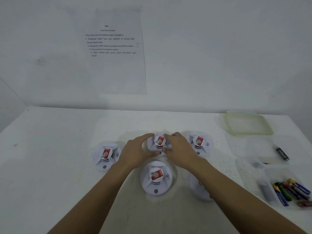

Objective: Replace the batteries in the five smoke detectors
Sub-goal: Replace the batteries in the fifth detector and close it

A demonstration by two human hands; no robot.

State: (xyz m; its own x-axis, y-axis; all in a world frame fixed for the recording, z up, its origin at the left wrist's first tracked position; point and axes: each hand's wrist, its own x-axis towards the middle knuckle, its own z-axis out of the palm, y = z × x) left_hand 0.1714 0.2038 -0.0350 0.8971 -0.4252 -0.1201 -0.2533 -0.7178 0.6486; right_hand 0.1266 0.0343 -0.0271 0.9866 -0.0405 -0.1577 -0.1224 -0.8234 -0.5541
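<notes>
Several white round smoke detectors with red stickers lie on the white table. The middle back detector (159,142) is gripped from both sides: my left hand (137,152) curls round its left rim and my right hand (179,150) round its right rim. Other detectors lie at the left (106,155), the front middle (156,177) and the back right (199,143). A further one (198,190) is mostly hidden under my right forearm. Loose batteries (291,191) lie in a clear tray at the right.
A clear container (248,123) with a green rim stands at the back right. A single black battery (282,153) lies in another clear tray at the right. An instruction sheet (113,48) hangs on the wall behind the table.
</notes>
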